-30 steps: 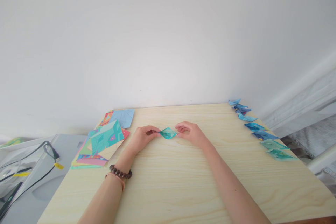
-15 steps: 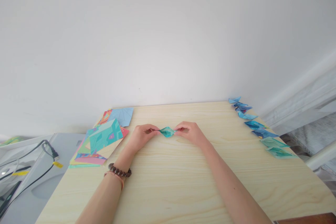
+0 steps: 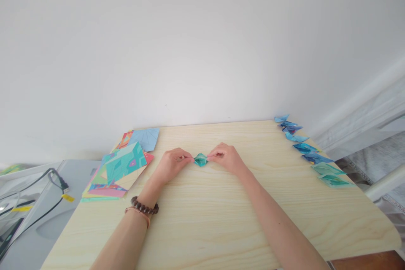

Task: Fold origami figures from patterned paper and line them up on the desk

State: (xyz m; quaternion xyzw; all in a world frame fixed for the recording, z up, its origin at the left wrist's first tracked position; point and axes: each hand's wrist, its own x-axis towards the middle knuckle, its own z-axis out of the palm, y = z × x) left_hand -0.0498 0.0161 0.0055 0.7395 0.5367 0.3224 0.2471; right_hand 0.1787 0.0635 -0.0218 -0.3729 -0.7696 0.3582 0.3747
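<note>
Between my two hands is a small teal folded paper boat (image 3: 200,160), its middle spread into a diamond-shaped hollow. My left hand (image 3: 172,163) pinches its left tip between thumb and fingers. On the other side, my right hand (image 3: 226,158) pinches the right tip. Fingertips hide both ends of the paper. Dark beads and a thin copper-coloured bangle circle my left wrist.
Several folded paper boats (image 3: 304,148), blue to green, line the table's right edge. Patterned paper sheets (image 3: 125,164) are piled at the left. Beyond them are a grey surface and a black cable (image 3: 41,218). A white wall rises behind the wooden table (image 3: 202,219).
My hands have come slightly closer together, the right one shifting left. The paper boat's middle looks shorter and wider open between them. The view has tilted a little.
</note>
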